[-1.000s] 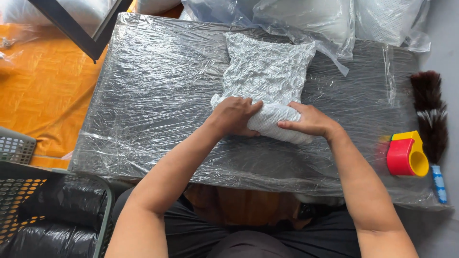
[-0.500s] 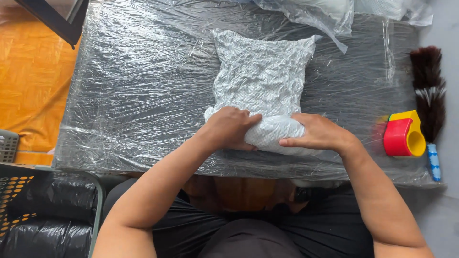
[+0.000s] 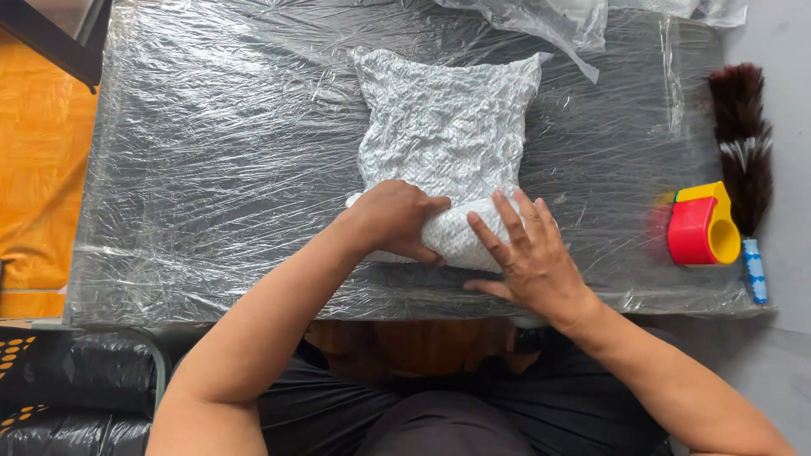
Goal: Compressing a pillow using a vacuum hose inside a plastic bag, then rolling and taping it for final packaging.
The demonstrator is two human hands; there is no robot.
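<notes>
Rolling: white patterned cloth [image 3: 443, 139], near end wound into a thick roll at the front of the worktop [image 3: 211, 169], far end lying flat and crumpled toward the back.
Left hand [image 3: 395, 221]: curled over the left part of the roll, fingers wrapped round it, gripping.
Right hand [image 3: 525, 252]: fingers spread wide, palm pressed flat on the right end of the roll, not closed around it.
Worktop: dark surface, wrapped all over in wrinkled clear plastic film.
Cloth position: middle of the worktop, slightly right of centre, roll just ahead of the front edge.
Tape dispenser [image 3: 699, 226]: red and yellow, at the right edge of the worktop, well apart from the cloth.
Duster [image 3: 743, 152]: dark feathers, blue and white handle, lying lengthwise just beside the dispenser on its right.
Plastic bags [image 3: 549, 21]: clear, bunched at the back edge, beyond the flat end of the cloth.
Floor [image 3: 38, 169]: orange, left of the worktop.
</notes>
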